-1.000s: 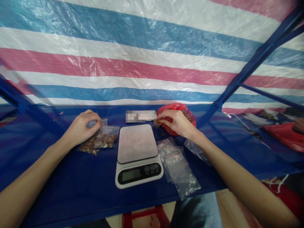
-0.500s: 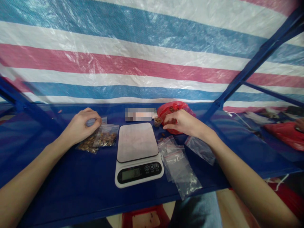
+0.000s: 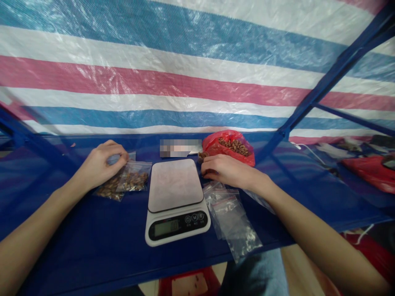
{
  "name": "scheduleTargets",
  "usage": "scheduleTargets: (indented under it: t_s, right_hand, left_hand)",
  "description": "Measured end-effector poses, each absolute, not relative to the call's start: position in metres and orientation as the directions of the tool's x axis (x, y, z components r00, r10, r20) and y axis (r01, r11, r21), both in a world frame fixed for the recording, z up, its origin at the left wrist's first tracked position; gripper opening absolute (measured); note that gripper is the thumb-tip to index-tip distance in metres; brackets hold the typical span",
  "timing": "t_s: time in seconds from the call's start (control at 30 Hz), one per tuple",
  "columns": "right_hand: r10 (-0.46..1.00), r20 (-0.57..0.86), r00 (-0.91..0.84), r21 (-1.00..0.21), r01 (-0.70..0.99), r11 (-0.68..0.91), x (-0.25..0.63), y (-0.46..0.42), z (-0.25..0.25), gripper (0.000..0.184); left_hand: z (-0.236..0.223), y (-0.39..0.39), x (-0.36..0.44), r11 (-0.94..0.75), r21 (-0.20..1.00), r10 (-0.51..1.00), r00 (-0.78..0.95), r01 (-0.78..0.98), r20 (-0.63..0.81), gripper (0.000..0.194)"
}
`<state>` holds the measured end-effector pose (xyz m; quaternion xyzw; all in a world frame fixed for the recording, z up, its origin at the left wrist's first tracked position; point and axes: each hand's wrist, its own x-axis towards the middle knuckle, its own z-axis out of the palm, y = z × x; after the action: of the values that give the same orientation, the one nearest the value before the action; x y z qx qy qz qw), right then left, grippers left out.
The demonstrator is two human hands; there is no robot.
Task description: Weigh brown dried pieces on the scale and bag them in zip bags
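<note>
My left hand (image 3: 103, 164) lies at the left, thumb and forefinger closed in a ring over the top of a clear zip-lock bag (image 3: 111, 191) filled with brown nuts or seeds. A second filled zip-lock bag (image 3: 135, 176) overlaps it. My right hand (image 3: 220, 168) is low over the table, right of the scale, fingers bent together; their tips hide whatever they may hold. Just behind those fingers stands a small clear cup (image 3: 202, 156) with brown pieces in it. The white kitchen scale (image 3: 175, 187), nothing on its plate, sits between my hands; its display appears to read 0.0.
Behind my right hand an open red plastic bag (image 3: 212, 139) holds brown nuts or seeds. Flat zip-lock bags (image 3: 233, 218) lie right of the scale, near the table's front edge. A blurred-out item (image 3: 179, 148) lies behind the scale. Blue metal posts (image 3: 324, 86) flank the table.
My right hand has moved left and down from in front of the red bag to the tabletop by the cup, its fingers closing. The red bag's contents now show. My left hand stays put.
</note>
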<state>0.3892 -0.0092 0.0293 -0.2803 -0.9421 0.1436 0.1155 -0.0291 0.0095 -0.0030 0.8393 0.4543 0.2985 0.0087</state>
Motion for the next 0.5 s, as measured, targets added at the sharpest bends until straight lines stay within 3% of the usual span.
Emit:
scheduleTargets:
  t_s: [0.07,0.2,0.4,0.5]
  right_hand:
    - [0.573,0.268,-0.775,-0.354,0.474,0.806,0.391,-0.007,0.034,0.01]
    - [0.672,0.532,-0.514,-0.366,0.577,0.731,0.392,0.0,0.035,0.008]
    - [0.691,0.512,-0.51,-0.263,0.673,0.691,0.393,0.013,0.016,0.015]
    - [0.7,0.52,-0.489,-0.302,0.662,0.686,0.395,0.014,0.015,0.02]
  left_hand:
    - [-0.003,0.009,-0.029,-0.586,0.289,0.769,0.407,0.757,0.493,0.031]
    - [-0.002,0.009,-0.027,-0.585,0.295,0.769,0.401,0.756,0.497,0.031]
    - [0.0,0.008,-0.025,-0.583,0.3,0.77,0.394,0.755,0.502,0.032]
    - [0.0,0.008,-0.025,-0.585,0.299,0.768,0.397,0.754,0.502,0.031]
